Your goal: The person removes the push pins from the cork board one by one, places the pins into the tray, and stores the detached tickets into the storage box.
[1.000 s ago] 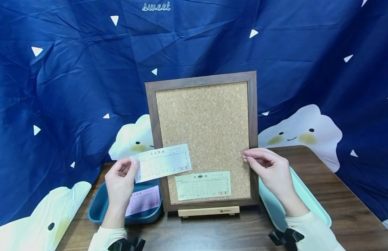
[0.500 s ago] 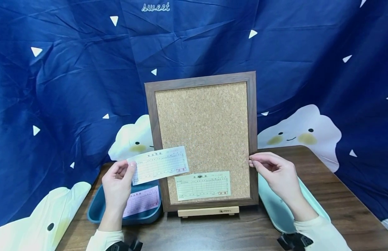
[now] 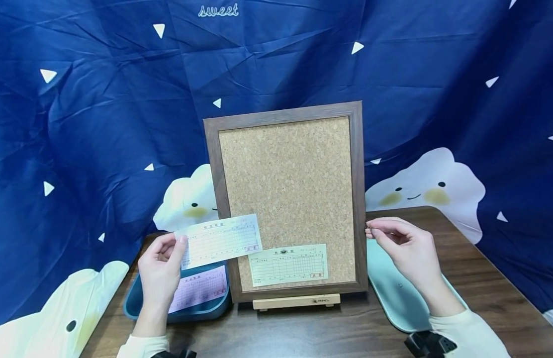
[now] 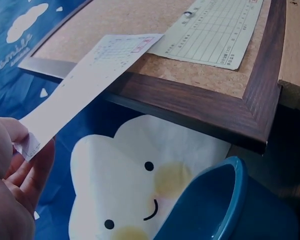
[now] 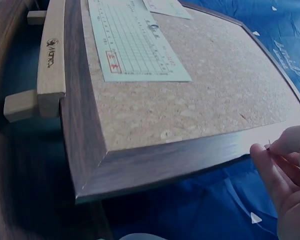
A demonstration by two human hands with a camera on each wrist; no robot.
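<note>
My left hand (image 3: 159,268) pinches the left end of a white receipt slip (image 3: 220,242), held out over the lower left of the framed cork board (image 3: 290,184). A pale green receipt slip (image 3: 289,268) is fixed low on the board by a pushpin (image 5: 154,26) near its top edge. Just right of the frame, my right hand (image 3: 406,248) pinches a tiny pushpin (image 5: 268,145) between thumb and fingertip; its thin needle shows in the right wrist view. In the left wrist view, the white slip's held corner is bent at the thumb.
A dark blue bin (image 3: 214,313) at left contains a pink receipt slip (image 3: 200,287). To the right lies a light green tray (image 3: 388,293) with a small item on it. The board leans on a wooden easel (image 3: 296,302) on the brown table (image 3: 303,333), before a blue cloth (image 3: 276,59).
My right hand has moved right, off the cork to beyond the frame, still pinching the pushpin. My left hand has shifted slightly left and down with the white slip.
</note>
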